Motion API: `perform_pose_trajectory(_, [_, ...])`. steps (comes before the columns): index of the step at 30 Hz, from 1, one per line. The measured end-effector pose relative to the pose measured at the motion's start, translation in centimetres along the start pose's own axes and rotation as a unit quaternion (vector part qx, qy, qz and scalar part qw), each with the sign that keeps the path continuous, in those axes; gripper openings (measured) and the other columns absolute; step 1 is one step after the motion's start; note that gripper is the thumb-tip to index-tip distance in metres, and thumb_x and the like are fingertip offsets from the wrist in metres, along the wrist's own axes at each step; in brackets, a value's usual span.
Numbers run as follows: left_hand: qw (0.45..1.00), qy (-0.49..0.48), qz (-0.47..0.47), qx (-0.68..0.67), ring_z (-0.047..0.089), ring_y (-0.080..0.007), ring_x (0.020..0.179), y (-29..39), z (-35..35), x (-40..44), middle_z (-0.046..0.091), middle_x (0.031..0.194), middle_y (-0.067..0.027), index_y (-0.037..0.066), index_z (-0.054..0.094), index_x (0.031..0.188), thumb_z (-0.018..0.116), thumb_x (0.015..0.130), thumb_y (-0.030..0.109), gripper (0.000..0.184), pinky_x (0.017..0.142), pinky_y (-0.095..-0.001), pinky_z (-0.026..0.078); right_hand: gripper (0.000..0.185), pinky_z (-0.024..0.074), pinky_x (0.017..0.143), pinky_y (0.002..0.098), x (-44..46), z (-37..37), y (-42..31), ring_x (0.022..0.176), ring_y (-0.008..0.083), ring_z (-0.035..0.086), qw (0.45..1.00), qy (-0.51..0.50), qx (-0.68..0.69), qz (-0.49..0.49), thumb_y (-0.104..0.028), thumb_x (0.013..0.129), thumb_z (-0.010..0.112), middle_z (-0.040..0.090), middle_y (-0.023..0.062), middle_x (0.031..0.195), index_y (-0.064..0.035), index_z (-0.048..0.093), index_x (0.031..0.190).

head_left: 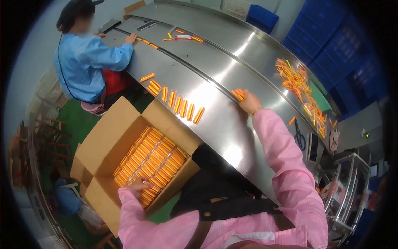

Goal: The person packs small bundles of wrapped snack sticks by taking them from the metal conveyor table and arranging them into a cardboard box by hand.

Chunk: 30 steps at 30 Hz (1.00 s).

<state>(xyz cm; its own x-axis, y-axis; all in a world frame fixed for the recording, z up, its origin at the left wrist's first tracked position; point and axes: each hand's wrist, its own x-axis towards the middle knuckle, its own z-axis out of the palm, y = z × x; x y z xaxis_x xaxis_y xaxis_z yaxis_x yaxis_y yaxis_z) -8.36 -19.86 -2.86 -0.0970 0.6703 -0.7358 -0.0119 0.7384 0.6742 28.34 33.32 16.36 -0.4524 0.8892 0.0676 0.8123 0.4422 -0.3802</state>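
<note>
My right hand (250,103) is closed around a few short orange-and-yellow stick packs (238,94) above the steel table. Inside an open cardboard box (178,174), my left hand (140,184) rests on tightly packed rows of orange stick packs (154,154). Its fingers look stretched over the packs, with the tips partly hidden. Between box and table groove, several clear-wrapped orange packs (183,107) lie in a loose line along the table edge.
Across the steel table (219,103) runs a narrow groove. A heap of orange packs (296,83) lies on the right, near scissors (299,139) and a phone (313,146). A co-worker in a blue smock (85,62) sits at the far left. Blue crates (319,33) stand behind.
</note>
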Motion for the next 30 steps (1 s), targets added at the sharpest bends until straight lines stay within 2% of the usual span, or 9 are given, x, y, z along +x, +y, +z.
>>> perform_pose_trajectory(2, [1.0,0.008,-0.004,0.014,0.062,-0.0179,0.083,1.6,0.4,-0.7,0.06,0.094,-0.0115,-0.008,0.044,0.113,0.079,0.072,0.018,0.06,0.074,-0.0289,0.053,0.043,0.0478,0.083,0.043,-0.4,0.0,-0.5,0.097,0.037,0.059,0.996,-0.064,-0.058,0.027,-0.017,0.072,0.072,0.063,0.0206,0.1,-0.003,0.054,0.109])
perform_pose_trajectory(6, [0.999,0.023,-0.007,0.024,0.061,-0.0177,0.086,1.6,0.0,-0.1,0.057,0.098,-0.0111,-0.007,0.045,0.113,0.08,0.071,0.019,0.061,0.073,-0.0273,0.052,0.04,0.0481,0.083,0.0418,-1.1,-0.6,-1.0,0.098,0.0351,0.06,0.994,-0.078,-0.065,0.03,-0.017,0.073,0.07,0.063,0.0204,0.1,-0.0047,0.055,0.108])
perform_pose_trajectory(12, [0.997,0.073,0.018,0.031,0.055,-0.0171,0.091,-0.3,-0.1,-0.4,0.055,0.102,-0.0082,-0.004,0.049,0.115,0.082,0.066,0.018,0.063,0.08,-0.0274,0.047,0.042,0.0497,0.079,0.0403,-2.0,-0.7,2.4,0.091,0.035,0.063,0.998,0.05,0.03,0.039,-0.014,0.071,0.071,0.064,0.0196,0.095,-0.0017,0.055,0.108])
perform_pose_trajectory(15, [0.994,0.094,0.024,0.057,0.051,-0.0174,0.096,-1.8,-0.9,-0.1,0.054,0.102,-0.0076,-0.002,0.049,0.115,0.083,0.064,0.021,0.066,0.085,-0.0281,0.042,0.037,0.0498,0.07,0.0345,-1.6,-0.9,3.9,0.08,0.027,0.065,0.98,0.044,0.184,0.067,-0.013,0.07,0.073,0.066,0.014,0.088,-0.0001,0.058,0.102])
perform_pose_trajectory(17, [0.995,0.094,0.005,0.02,0.05,-0.0182,0.097,-2.2,-1.3,-0.3,0.053,0.103,-0.0079,-0.002,0.049,0.116,0.084,0.062,0.026,0.07,0.088,-0.0286,0.039,0.033,0.0466,0.064,0.0287,-2.0,-1.6,3.6,0.074,0.0162,0.062,0.91,-0.05,0.388,0.141,-0.012,0.069,0.074,0.063,0.007,0.083,-0.0007,0.06,0.097])
perform_pose_trajectory(20, [0.995,0.092,0.0,0.037,0.05,-0.0189,0.098,0.4,-0.8,-1.8,0.054,0.103,-0.0084,-0.002,0.048,0.117,0.084,0.062,0.027,0.072,0.088,-0.0296,0.04,0.032,0.0441,0.06,0.0263,-1.7,-1.6,4.2,0.07,0.0112,0.058,0.908,-0.079,0.378,0.161,-0.011,0.07,0.074,0.061,0.0036,0.08,-0.0007,0.06,0.096])
perform_pose_trajectory(24, [0.996,0.08,0.016,0.028,0.051,-0.0198,0.1,-1.7,-1.1,-0.9,0.054,0.105,-0.0095,-0.003,0.049,0.116,0.084,0.063,0.027,0.07,0.089,-0.0299,0.04,0.035,0.0462,0.062,0.0282,-1.5,-1.3,3.2,0.071,0.0142,0.06,0.927,-0.098,0.337,0.13,-0.011,0.069,0.074,0.063,0.005,0.081,-0.0003,0.061,0.1])
perform_pose_trajectory(26, [0.994,0.097,0.008,0.055,0.051,-0.0204,0.103,-2.2,-0.8,-0.9,0.054,0.106,-0.0104,-0.003,0.049,0.116,0.083,0.064,0.027,0.069,0.09,-0.0296,0.04,0.042,0.0482,0.069,0.0299,-1.5,-1.2,2.9,0.075,0.0176,0.062,0.968,-0.104,0.22,0.063,-0.012,0.068,0.075,0.066,0.0073,0.086,-0.0006,0.061,0.105])
perform_pose_trajectory(30, [0.994,0.09,0.017,0.051,0.051,-0.0215,0.105,-2.1,-0.7,-0.2,0.055,0.108,-0.0108,-0.003,0.049,0.116,0.083,0.064,0.027,0.07,0.09,-0.0296,0.04,0.047,0.0482,0.077,0.0305,-0.4,0.8,5.7,0.083,0.0194,0.064,0.965,-0.17,0.163,0.114,-0.013,0.067,0.075,0.067,0.0101,0.094,-0.0016,0.06,0.11])
